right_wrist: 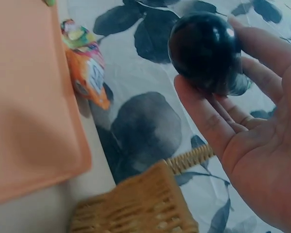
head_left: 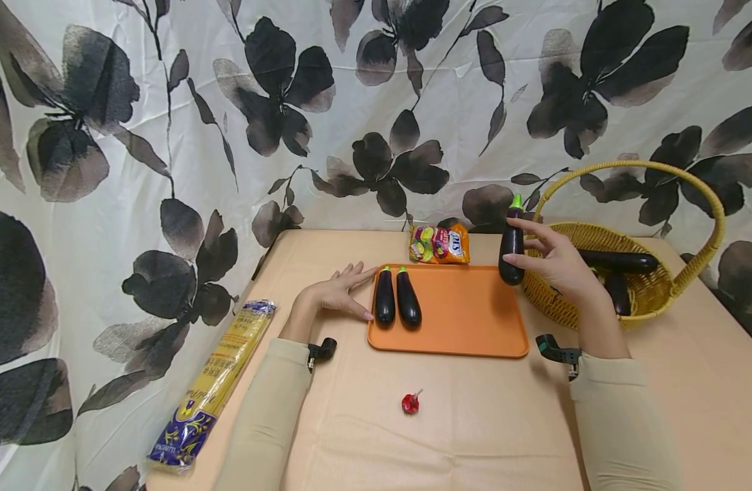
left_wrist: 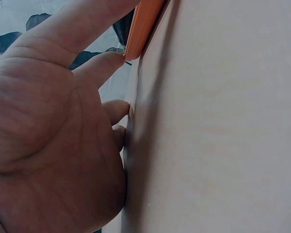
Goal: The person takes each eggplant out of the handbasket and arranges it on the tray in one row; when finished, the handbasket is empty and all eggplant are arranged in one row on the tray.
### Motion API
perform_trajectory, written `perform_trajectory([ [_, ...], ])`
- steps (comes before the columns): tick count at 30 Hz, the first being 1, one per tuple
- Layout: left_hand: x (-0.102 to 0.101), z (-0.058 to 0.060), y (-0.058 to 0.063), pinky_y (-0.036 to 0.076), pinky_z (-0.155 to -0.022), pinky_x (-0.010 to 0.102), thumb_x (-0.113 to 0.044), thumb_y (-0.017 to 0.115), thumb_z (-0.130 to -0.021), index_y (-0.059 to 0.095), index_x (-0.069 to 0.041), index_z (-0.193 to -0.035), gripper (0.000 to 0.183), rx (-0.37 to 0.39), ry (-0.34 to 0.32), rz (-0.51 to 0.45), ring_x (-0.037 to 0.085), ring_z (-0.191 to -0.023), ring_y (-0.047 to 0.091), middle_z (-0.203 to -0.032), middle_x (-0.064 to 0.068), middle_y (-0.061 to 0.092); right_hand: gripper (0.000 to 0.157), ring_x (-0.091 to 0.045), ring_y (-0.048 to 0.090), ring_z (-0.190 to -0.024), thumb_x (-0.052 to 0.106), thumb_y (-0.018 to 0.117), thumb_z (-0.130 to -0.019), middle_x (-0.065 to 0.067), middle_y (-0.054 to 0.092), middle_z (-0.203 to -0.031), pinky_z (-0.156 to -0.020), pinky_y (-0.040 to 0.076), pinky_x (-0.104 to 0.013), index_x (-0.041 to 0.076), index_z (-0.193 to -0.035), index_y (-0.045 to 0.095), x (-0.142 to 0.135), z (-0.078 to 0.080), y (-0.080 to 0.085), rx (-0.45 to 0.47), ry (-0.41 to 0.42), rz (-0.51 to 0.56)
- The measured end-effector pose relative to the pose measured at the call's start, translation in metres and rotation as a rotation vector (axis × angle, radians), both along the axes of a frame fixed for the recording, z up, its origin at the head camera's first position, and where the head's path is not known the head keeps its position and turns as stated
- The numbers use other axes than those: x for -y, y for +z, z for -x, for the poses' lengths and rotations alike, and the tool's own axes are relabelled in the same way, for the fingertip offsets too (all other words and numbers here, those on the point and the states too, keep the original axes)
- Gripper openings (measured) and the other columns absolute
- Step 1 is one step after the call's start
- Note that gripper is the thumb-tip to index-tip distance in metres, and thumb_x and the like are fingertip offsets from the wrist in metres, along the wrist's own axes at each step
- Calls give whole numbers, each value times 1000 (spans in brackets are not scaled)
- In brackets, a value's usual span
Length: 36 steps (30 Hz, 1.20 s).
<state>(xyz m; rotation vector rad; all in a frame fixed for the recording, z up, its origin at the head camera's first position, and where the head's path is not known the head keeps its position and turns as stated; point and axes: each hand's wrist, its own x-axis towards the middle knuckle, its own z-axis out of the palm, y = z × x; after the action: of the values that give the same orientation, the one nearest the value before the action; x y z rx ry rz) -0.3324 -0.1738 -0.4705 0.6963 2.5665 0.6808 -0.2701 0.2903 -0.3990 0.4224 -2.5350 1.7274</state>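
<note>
My right hand (head_left: 557, 262) pinches a dark eggplant (head_left: 512, 249) with a green stem, held upright over the right end of the orange tray (head_left: 462, 307). In the right wrist view its rounded end (right_wrist: 203, 51) shows between thumb and fingers. Two more eggplants, one (head_left: 385, 298) by the left rim and another (head_left: 408, 299) beside it, lie on the tray with stems pointing away. My left hand (head_left: 339, 293) rests with fingers spread at the tray's left edge, fingertips right at the rim; the left wrist view shows the palm (left_wrist: 53, 131) holding nothing.
A yellow wicker basket (head_left: 548, 307) with a tall handle stands at the right, more eggplants (head_left: 622, 261) inside. Behind the tray lies a colourful candy bag (head_left: 439, 244). A spaghetti pack (head_left: 213, 385) lies at the left, a small red wrapped candy (head_left: 411, 403) in front.
</note>
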Motion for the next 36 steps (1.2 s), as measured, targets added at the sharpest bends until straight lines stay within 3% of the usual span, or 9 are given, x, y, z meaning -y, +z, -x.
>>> perform_trajectory([
  [4, 0, 1, 0, -11, -130, 56, -59, 91, -71, 19, -39, -167, 122, 5, 9, 1, 33, -162, -14, -176, 10, -6, 69, -33, 53, -135, 25, 74, -99, -16, 44, -156, -88, 53, -10, 31, -160, 42, 8, 4, -3, 18, 10, -35],
  [14, -1, 1, -1, -11, -130, 55, -59, 91, -71, 17, -39, -167, 122, 13, 10, 4, 32, -162, -15, -176, 9, -7, 71, -34, 59, -131, 26, 77, -97, -21, 59, -144, -88, 53, -13, 28, -159, 44, 29, 7, -9, 14, 43, -48],
  [17, -1, 1, 0, -11, -130, 55, -59, 91, -71, 18, -39, -167, 122, 15, 13, 2, 32, -162, -15, -176, 9, -7, 70, -36, 62, -128, 24, 77, -96, -22, 62, -141, -87, 57, -18, 26, -158, 45, 35, 8, -11, 10, 79, -37],
  [23, -1, 1, -1, -10, -130, 55, -59, 90, -71, 17, -39, -167, 122, 9, 13, 7, 32, -162, -15, -176, 9, -7, 66, -41, 57, -134, 23, 77, -97, -17, 52, -153, -89, 61, -28, 23, -157, 49, 46, 12, -17, 27, 141, -8],
  [36, -1, 1, -1, -11, -130, 56, -60, 90, -71, 17, -38, -167, 122, 12, 6, -3, 34, -162, -15, -176, 11, -6, 68, -43, 50, -139, 31, 79, -94, -14, 42, -162, -107, 52, -57, 25, -156, 50, 74, 15, -29, 40, 169, -178],
])
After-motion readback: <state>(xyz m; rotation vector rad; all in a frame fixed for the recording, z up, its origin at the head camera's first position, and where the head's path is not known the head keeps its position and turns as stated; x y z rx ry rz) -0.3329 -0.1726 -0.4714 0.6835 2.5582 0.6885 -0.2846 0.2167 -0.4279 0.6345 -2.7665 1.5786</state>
